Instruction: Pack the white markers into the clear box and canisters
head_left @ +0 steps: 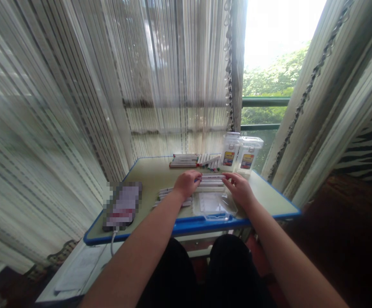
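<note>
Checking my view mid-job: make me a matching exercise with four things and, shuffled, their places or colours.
1. Left hand
2. Right hand
3. Clear cases
4. Table edging

A. Blue
B. At the right end of the pens between the hands
C. Upright, toward the far right of the table
D. At the left end of those same pens

Pairs: 1-D, 2-B, 3-C, 4-A

Daylight glaring white through window (pixel 271 70), dim lower right, stretched edges, pixelated phone (pixel 123 205)
</note>
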### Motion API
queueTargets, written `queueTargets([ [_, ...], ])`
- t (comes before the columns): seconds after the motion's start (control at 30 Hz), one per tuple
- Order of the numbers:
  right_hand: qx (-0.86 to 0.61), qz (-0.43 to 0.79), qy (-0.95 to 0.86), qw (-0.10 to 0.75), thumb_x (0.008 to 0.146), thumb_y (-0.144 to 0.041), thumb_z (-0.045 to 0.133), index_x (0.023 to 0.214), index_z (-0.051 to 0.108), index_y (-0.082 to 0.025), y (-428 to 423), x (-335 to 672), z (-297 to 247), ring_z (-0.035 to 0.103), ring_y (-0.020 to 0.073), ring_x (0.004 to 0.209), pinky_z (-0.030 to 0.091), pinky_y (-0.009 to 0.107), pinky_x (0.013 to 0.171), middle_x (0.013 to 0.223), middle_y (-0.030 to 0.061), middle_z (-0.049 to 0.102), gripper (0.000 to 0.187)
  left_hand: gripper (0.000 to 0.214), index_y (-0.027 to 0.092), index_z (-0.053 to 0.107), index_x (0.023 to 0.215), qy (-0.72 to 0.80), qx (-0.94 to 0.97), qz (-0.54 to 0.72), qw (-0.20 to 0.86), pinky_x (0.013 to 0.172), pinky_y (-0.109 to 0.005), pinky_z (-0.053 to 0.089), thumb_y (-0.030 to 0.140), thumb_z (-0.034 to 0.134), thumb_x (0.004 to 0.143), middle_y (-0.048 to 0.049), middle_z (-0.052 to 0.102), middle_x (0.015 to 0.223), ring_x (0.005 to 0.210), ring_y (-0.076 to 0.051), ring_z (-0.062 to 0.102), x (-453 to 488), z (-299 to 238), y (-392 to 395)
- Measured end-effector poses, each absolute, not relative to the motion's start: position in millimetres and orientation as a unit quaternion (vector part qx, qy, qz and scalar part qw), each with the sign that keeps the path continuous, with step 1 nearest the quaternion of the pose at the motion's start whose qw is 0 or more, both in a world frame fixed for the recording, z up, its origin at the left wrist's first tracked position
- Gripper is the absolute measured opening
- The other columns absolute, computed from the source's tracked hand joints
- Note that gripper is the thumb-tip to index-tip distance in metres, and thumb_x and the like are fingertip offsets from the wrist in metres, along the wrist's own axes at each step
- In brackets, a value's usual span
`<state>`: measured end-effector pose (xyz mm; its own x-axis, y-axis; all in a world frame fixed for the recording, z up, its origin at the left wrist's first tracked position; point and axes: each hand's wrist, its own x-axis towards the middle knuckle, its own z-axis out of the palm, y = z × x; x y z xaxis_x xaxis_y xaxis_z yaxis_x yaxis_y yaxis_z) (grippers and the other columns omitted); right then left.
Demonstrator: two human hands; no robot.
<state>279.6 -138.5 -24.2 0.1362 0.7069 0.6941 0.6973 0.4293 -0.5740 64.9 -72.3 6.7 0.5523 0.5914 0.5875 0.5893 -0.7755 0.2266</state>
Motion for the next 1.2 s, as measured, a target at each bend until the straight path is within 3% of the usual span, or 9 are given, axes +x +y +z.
queueTargets([
  [0.4, -0.556, -0.01, -0.653, 0.514, 0.084, -0.052, 0.046, 0.09, 0.068, -0.017, -139.3, 279.7, -23.5, 0.054, 0.0163, 0.063, 0.046, 0.031, 0.066, 0.079, 0.0073, 0.065, 0.042, 0.024, 0.019, 0.068, 0.098, 0.344, 0.888, 0.304, 0.01, 0.08, -0.028, 0.049, 0.027, 0.05, 0.086, -0.0065, 0.067, 0.093, 0.085, -0.017, 0.063, 65.0, 8.5, -75.3],
  [0.67, -0.591, -0.02, -0.642, 0.489, 0.085, -0.055, 0.04, 0.076, 0.068, -0.019, -136.3, 281.7, -25.4, 0.059, 0.02, 0.07, 0.045, 0.032, 0.068, 0.074, 0.0078, 0.067, 0.047, 0.024, 0.017, 0.062, 0.102, 0.318, 0.885, 0.339, 0.037, 0.089, -0.031, 0.047, 0.025, 0.046, 0.087, -0.0076, 0.067, 0.102, 0.095, -0.018, 0.061, 68.0, 7.6, -75.6],
  [0.97, -0.621, -0.022, -0.63, 0.466, 0.087, -0.058, 0.029, 0.05, 0.055, -0.022, -137.6, 282.8, -25.0, 0.055, 0.0187, 0.063, 0.041, 0.029, 0.065, 0.054, 0.0037, 0.059, 0.057, 0.028, 0.015, 0.064, 0.089, 0.321, 0.896, 0.308, 0.021, 0.083, -0.03, 0.047, 0.028, 0.04, 0.09, -0.0088, 0.068, 0.091, 0.088, -0.019, 0.062, 69.2, 7.6, -74.4],
  [1.2, -0.616, -0.019, -0.628, 0.475, 0.086, -0.061, 0.03, 0.047, 0.053, -0.022, -139.8, 281.7, -22.1, 0.054, 0.0176, 0.059, 0.04, 0.029, 0.062, 0.05, 0.0028, 0.056, 0.059, 0.029, 0.017, 0.064, 0.083, 0.327, 0.897, 0.297, 0.013, 0.078, -0.027, 0.047, 0.029, 0.038, 0.09, -0.0064, 0.067, 0.084, 0.082, -0.017, 0.061, 69.0, 9.8, -76.7],
])
